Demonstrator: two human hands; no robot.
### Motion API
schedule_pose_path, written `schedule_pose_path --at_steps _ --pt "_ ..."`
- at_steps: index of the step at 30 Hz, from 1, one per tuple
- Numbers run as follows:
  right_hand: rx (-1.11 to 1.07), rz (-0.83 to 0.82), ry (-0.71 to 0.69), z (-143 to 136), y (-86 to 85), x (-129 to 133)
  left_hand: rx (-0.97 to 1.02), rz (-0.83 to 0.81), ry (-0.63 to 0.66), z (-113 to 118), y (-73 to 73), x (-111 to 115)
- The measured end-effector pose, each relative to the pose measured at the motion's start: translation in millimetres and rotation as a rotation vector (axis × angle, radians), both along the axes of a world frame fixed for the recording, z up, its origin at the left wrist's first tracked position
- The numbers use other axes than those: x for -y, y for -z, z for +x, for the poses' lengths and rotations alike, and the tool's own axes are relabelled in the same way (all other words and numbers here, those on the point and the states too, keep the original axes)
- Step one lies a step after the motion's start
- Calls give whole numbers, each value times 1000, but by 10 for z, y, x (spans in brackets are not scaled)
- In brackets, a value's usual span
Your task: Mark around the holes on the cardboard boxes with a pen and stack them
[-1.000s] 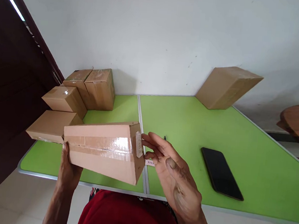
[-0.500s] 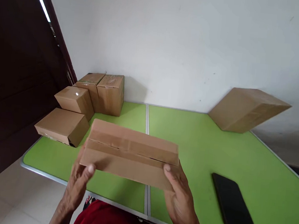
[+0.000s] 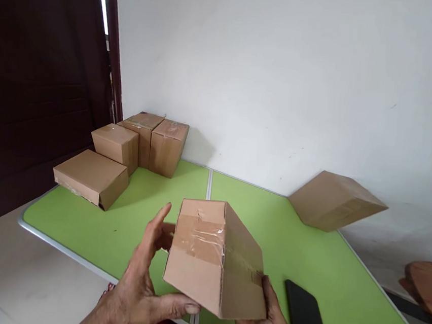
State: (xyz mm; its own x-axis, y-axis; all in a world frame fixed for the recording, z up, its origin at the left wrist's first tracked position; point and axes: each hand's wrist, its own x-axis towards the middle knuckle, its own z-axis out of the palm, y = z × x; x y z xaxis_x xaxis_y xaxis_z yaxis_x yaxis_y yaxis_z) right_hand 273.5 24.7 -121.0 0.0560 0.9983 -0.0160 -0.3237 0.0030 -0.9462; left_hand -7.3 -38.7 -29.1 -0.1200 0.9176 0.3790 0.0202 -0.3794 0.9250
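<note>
A taped cardboard box is held up over the green table, tilted, with one end and a long side facing me. My right hand grips it at the lower right, thumb on the edge and the other fingers partly hidden beneath. Beside the box's left end, my left hand is open, its thumb stretched along the bottom edge and its fingers spread upward. Whether that thumb touches the cardboard I cannot tell. Wrinkled clear tape crosses the near end.
Several closed cardboard boxes stand grouped at the table's left rear. Another box sits tilted-looking by the wall at right. A black phone-like slab lies on the green table at right front. A dark door is on the left.
The box has been turned from its long side to show a taped end, and has shifted right. My left hand has let go and spread its fingers; my right hand still holds on.
</note>
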Motion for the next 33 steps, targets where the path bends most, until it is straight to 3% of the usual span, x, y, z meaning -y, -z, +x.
schedule_pose_path --at_steps 5,10,15,19,21,24,28,33 --pt "-15 -153 10 -32 -72 50 -92 89 119 -80 -177 -149" --pt "-202 -374 -9 -66 -142 131 25 45 114 -129 -243 -276" --pt "-125 -215 58 37 -111 214 307 -165 99 -64 -259 -322" --pt "-20 -128 98 101 -106 272 413 -227 72 -111 -155 -358" --pt "60 -79 117 65 -205 297 462 -245 85 -190 -59 -369" --pt "179 52 71 -68 -492 336 533 -310 58 -335 58 -385" --pt "309 121 50 -285 -894 362 569 -375 5 -512 101 -437" --pt "253 113 -58 -423 -1031 266 624 -349 -110 -658 105 -533"
